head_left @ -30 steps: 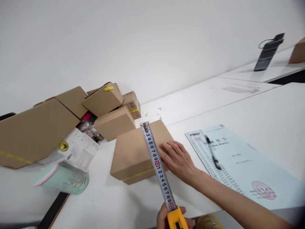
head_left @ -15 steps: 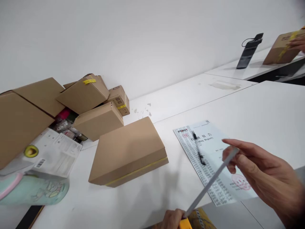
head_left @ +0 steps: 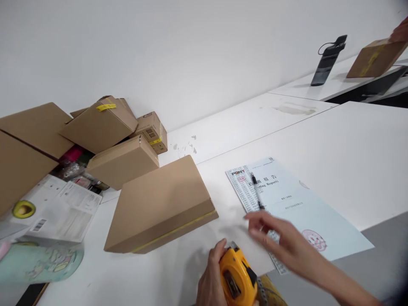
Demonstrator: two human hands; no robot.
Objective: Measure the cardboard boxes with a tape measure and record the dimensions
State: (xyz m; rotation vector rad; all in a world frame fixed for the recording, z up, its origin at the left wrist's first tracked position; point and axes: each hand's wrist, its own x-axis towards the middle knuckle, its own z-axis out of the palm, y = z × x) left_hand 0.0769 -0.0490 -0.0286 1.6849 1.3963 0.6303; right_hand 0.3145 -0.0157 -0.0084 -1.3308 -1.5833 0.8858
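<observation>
At the bottom of the view my left hand [head_left: 211, 278] is wrapped round a yellow tape measure [head_left: 237, 276], whose blade is drawn in apart from a short tip. My right hand [head_left: 277, 236] hovers over the left edge of a printed report [head_left: 293, 195], its fingers curled and slightly apart, with nothing visible in them. A black pen [head_left: 256, 191] lies on the report, its lower end just beyond my right fingertips. Left of both hands sits a closed cardboard box [head_left: 162, 197] with yellow tape along its side.
Several cardboard boxes [head_left: 124, 157] are piled at the left, beside a white package [head_left: 63, 208] and a pale green bottle [head_left: 47, 263]. A dark bottle [head_left: 328, 63] stands at the far right. Another person's hand [head_left: 400, 32] touches a taped box [head_left: 376, 59] there.
The tape blade stretched between my hands has gone back into its case. My right hand moved left and let go of the blade; my left hand raised the tape measure further into view.
</observation>
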